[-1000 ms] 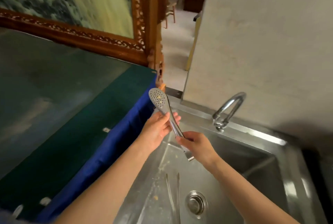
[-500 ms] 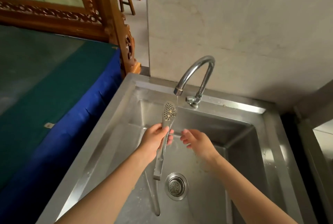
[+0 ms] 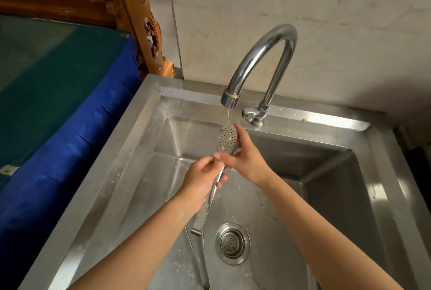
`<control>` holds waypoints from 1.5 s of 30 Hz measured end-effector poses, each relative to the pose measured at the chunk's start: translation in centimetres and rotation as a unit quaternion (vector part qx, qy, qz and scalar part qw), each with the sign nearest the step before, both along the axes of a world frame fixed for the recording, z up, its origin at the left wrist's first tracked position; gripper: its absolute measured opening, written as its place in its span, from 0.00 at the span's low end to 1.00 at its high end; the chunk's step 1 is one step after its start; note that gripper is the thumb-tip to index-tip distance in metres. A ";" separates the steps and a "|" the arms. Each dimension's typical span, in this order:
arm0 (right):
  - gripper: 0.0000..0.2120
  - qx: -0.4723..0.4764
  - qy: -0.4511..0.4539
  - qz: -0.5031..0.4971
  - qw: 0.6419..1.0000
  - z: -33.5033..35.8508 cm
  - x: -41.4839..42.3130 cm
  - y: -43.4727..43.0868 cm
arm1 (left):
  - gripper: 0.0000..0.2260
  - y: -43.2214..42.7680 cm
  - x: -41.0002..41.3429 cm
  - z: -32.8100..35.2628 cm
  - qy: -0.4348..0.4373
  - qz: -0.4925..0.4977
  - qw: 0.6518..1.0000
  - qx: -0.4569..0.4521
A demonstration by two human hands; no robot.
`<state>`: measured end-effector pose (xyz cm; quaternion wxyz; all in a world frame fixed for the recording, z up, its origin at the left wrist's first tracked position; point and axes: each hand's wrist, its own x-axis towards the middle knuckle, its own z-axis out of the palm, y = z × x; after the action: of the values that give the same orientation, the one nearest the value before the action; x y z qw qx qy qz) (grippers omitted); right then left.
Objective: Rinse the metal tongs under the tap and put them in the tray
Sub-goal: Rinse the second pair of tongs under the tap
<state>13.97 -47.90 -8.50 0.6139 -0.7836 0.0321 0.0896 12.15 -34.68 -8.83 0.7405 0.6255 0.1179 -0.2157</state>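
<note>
Stainless steel all round: the metal tongs (image 3: 205, 210) are over the sink (image 3: 144, 140), held steeply with the perforated head (image 3: 226, 137) uppermost and directly under the thin stream of water (image 3: 229, 116) falling from the tap (image 3: 261, 49). The left hand (image 3: 203, 182) grips the shaft about midway, fingers curled round it. The right hand (image 3: 245, 156) is wrapped round the head, thumb in front and fingers behind. That is the change. Half a second ago the right hand hung free just beside the shaft, fingers loose, and the head sat a little short of the spout. A second ago the tongs were out over the sink's left edge, well away from the water. So the rinse proper has begun, and the right hand looks set to rub the head clean. A long thin metal piece (image 3: 198, 264) lies on the sink floor beside the drain (image 3: 232, 243); it may be a second utensil, though I cannot tell from here. No tray is in view, so the second half of the task is not yet started.
</note>
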 end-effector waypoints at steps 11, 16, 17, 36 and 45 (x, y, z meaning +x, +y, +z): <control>0.10 -0.023 -0.005 -0.149 0.989 0.0 1.9 0.6 | 0.05 1.5 -0.5 -1.2 0.008 -0.036 0.999 -0.006; 0.16 0.007 0.005 -0.056 0.998 0.1 0.7 1.1 | 0.05 1.4 -0.2 -1.1 0.009 -0.031 0.999 -0.001; 0.22 0.025 0.015 -0.024 0.999 0.0 0.5 1.1 | 0.06 1.5 -0.1 -1.0 0.004 -0.030 1.000 0.005; 0.15 0.000 -0.013 -0.187 0.982 1.0 1.6 2.4 | 0.07 1.2 -1.0 -0.6 -0.138 -0.079 0.972 0.175; 0.13 -0.026 -0.032 0.006 0.999 2.0 1.7 1.2 | 0.16 1.7 0.0 -0.1 -0.210 -0.059 0.938 0.269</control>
<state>15.68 -46.72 -6.49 0.5938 -0.8017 0.0102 0.0675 12.14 -33.00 -8.89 0.5388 0.8380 -0.0238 -0.0833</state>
